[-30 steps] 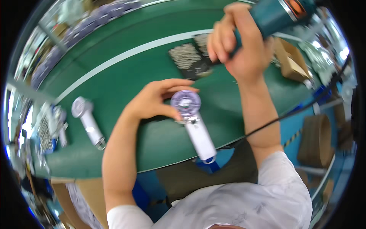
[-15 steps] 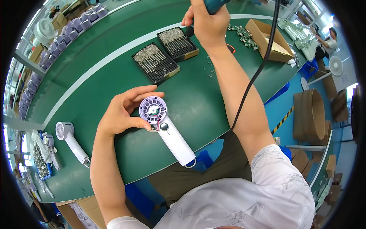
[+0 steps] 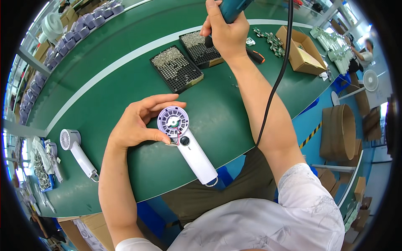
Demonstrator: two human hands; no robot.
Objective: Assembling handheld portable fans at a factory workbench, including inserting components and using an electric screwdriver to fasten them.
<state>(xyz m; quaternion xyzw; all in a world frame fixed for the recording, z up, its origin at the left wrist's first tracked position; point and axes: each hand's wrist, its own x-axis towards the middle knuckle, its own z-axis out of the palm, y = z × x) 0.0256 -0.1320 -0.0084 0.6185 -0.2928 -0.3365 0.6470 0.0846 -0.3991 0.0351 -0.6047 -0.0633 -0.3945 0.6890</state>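
Note:
My left hand (image 3: 140, 121) is closed around the round head of a white and lilac handheld fan (image 3: 197, 161), thumb on one side and fingers on the other. Its head is uncovered, showing lilac ribs, a white centre piece and thin wires by the thumb. The handle slants toward me past the table edge, a metal loop at its end. Up at the far side, my right hand (image 3: 228, 35) grips a teal electric screwdriver (image 3: 233, 9), partly cut off by the frame. Its dark tip end is over the farther of two black screw trays (image 3: 207, 62); the nearer screw tray (image 3: 181, 71) lies beside it.
A second handheld fan (image 3: 77, 154) lies at left, near a blue tray of metal parts (image 3: 44, 171). A black cable (image 3: 274, 90) hangs across my right forearm. At right are an orange-black screwdriver (image 3: 255, 55), circuit boards (image 3: 272, 42) and an open cardboard box (image 3: 307, 62).
My right hand with the electric screwdriver has come slightly nearer over the farther screw tray. The whole view has shifted a little; the left hand still holds the fan the same way.

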